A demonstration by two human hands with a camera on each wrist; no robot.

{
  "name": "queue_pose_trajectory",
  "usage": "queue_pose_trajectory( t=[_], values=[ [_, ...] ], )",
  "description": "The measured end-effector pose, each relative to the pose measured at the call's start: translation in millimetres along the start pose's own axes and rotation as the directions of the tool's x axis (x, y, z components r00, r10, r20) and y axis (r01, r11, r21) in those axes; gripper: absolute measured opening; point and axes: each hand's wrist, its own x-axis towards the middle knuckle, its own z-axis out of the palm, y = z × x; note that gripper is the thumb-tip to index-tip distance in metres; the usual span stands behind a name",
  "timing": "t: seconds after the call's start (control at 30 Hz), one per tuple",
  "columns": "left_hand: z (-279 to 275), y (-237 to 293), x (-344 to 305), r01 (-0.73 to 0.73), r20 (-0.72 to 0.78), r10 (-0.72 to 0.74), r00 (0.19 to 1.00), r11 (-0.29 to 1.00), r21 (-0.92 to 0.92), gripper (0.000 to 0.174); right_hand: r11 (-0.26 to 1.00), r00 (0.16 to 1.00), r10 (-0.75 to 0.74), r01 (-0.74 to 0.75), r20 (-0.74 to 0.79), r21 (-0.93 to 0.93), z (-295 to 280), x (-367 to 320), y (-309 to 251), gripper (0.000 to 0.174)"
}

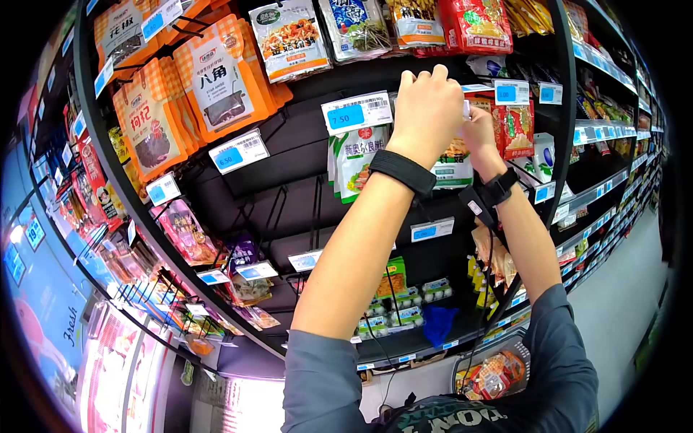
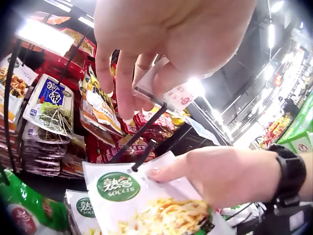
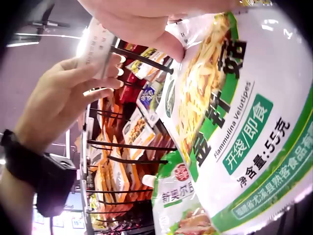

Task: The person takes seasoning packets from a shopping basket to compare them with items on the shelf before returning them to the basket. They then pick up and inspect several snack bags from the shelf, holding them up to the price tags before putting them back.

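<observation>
**Shop display, head and both wrist views.** I count two grips, both raised to one peg hook (image 2: 139, 134) with two black prongs. One mushroom packet (image 1: 453, 167), white and green, is in hand. A second packet (image 2: 80, 208) of the same kind hangs just behind it. One price label (image 2: 168, 93) sits at the outer end of the hook.

**Left grip** (image 1: 427, 108): the fingers are curled and pinch the price label against the thumb, holding it just above the prongs.

**Right grip** (image 1: 480, 133): it is clamped on the top edge of the mushroom packet, with the forefinger lying along the header. The header meets the prong tips, but I cannot tell whether a prong passes through its hole. Each wrist carries one black band, two in all.

**Position of the packet:** it hangs against the display at about mid-height, just right of a shelf tag marked 7.50 (image 1: 357, 112).

**Surface and room:**
- A black display wall (image 1: 289, 166) carries rows of peg hooks.
- Orange spice packets (image 1: 216, 79) hang at the upper left, and red packets (image 1: 476, 25) hang above the grips.
- A lit chiller cabinet (image 1: 108, 361) stands at the lower left.
- A pale floor (image 1: 628, 303) runs along the aisle on the right.
- The left wrist view shows bright ceiling lights (image 2: 271, 34).
</observation>
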Motion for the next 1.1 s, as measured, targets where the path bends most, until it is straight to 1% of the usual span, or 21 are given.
queue_pose_trajectory(
  t=[0.1,0.17,0.23,0.3,0.37,0.4,0.43,0.5,0.57,0.6,0.67,0.73,0.77,0.83,0.87,0.9,0.93,0.97,1.0,1.03,1.1],
  values=[
    [-1,0,1,-0.004,0.004,0.004,1.000,1.000,0.018,0.005,0.985,1.000,0.001,-0.002,-0.004,-0.173,1,34,39,0.023],
    [-1,1,-1,0.009,-0.009,-0.009,1.000,1.000,0.011,0.003,0.901,0.996,0.014,-0.053,-0.093,-0.431,7,42,44,0.028],
    [1,0,-2,0.003,-0.026,-0.002,1.000,1.000,0.014,0.002,0.877,0.996,-0.030,-0.012,-0.080,-0.481,6,49,50,0.033],
    [1,-1,-2,0.002,-0.041,-0.001,0.999,1.000,0.013,0.002,0.692,0.982,-0.186,0.158,0.038,-0.704,2,62,60,0.038],
    [1,-13,-5,-0.052,-0.026,0.051,0.998,0.999,-0.016,0.010,0.646,0.975,-0.122,0.218,0.184,-0.732,-1,68,65,0.042],
    [5,-20,-7,-0.031,0.004,0.031,1.000,0.999,-0.041,0.018,0.705,0.966,-0.175,0.256,0.188,-0.661,-5,55,58,0.041],
    [7,-24,-9,-0.041,0.011,0.041,0.999,0.999,0.002,0.013,0.614,0.918,-0.296,0.395,0.264,-0.683,-13,36,35,0.039],
    [19,-42,-10,-0.160,-0.056,0.159,0.986,0.987,-0.022,0.028,0.546,0.853,-0.376,0.519,0.361,-0.658,-37,13,12,0.032],
    [10,-36,-11,-0.152,0.016,0.153,0.988,0.987,-0.048,0.038,0.555,0.893,-0.104,0.417,0.438,-0.719,-76,-30,-35,0.038],
    [4,-25,-15,-0.138,0.021,0.141,0.990,0.985,-0.106,0.038,0.629,0.824,-0.154,0.508,0.546,-0.589,-106,-49,-42,0.037],
    [-25,35,-34,-0.097,-0.009,0.096,0.995,0.991,-0.092,0.035,0.711,0.755,0.079,0.415,0.651,-0.568,-169,-98,-71,0.037],
    [-51,90,-89,0.054,0.058,-0.047,0.997,0.991,-0.122,0.032,0.829,0.673,0.370,0.072,0.641,-0.554,-237,-149,-71,0.039],
    [-59,120,-114,0.086,0.103,-0.040,0.994,0.864,-0.496,0.027,0.849,0.692,0.403,-0.037,0.600,-0.527,-271,-178,-64,0.038],
    [-52,148,-158,0.142,0.268,0.205,0.941,0.479,-0.866,0.015,0.766,0.684,0.625,-0.446,0.376,-0.463,-340,-236,-48,0.034],
    [-44,175,-182,0.382,0.488,0.152,0.860,0.443,-0.811,0.018,0.608,0.583,0.793,-0.740,0.177,-0.287,-368,-266,-43,0.031],
    [-26,185,-222,0.717,0.792,0.223,0.568,0.337,-0.609,0.022,0.530,0.535,0.845,-0.836,0.007,-0.144,-393,-295,-31,0.027],
    [-11,208,-255,0.920,0.926,0.067,0.370,0.107,-0.376,0.021,0.519,0.510,0.854,-0.851,-0.104,0.084,-415,-324,-15,0.027],
    [1,232,-280,0.982,0.994,-0.030,0.101,-0.156,-0.104,0.021,0.489,0.486,0.866,-0.773,-0.118,0.405,-438,-355,9,0.027],
    [14,251,-301,0.937,0.997,0.037,0.065,-0.346,-0.048,0.021,0.446,0.453,0.877,-0.649,-0.159,0.616,-461,-387,40,0.025],
    [25,267,-316,0.853,0.993,0.110,0.046,-0.522,0.019,0.022,0.433,0.341,0.899,-0.585,-0.276,0.686,-470,-413,70,0.026],
    [17,312,-300,0.877,0.957,-0.006,-0.290,-0.401,0.264,0.021,0.440,0.142,0.896,-0.406,-0.420,0.801,-483,-472,139,0.023]
  ],
)
